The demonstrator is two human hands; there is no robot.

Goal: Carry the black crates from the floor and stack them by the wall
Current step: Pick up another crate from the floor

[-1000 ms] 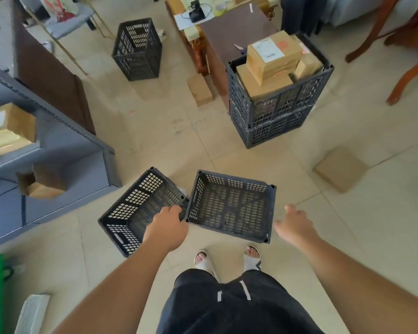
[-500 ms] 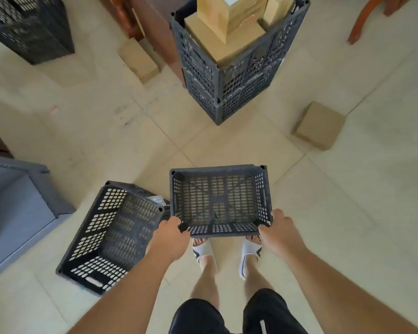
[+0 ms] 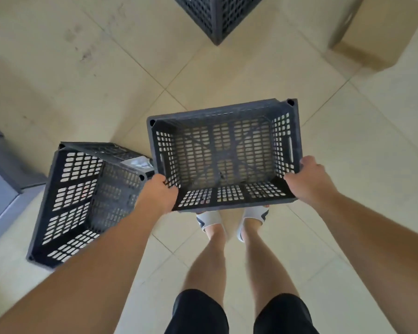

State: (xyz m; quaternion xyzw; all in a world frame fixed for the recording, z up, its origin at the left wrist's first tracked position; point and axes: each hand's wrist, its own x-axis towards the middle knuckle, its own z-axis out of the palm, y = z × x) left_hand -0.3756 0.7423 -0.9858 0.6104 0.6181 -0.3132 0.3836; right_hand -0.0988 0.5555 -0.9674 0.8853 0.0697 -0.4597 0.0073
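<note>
Over pale tiles (image 3: pixel 352 150), holding a rectangular black crate (image 3: pixel 225 155).
Gripping slotted plastic rim with left hand (image 3: pixel 158 192) and right hand (image 3: pixel 308 182) curled.

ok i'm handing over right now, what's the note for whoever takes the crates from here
Left hand: grips the near left corner of the empty black crate.
Right hand: grips its near right corner.
The crate is open side up and looks clear of the floor.
A second black crate lies tipped on its side on the floor to the left, by the grey shelf unit.
Done: one crate in hand.
Left: carry it to the wall (out of view), set it down, then fetch the tipped crate and stack it.
</note>
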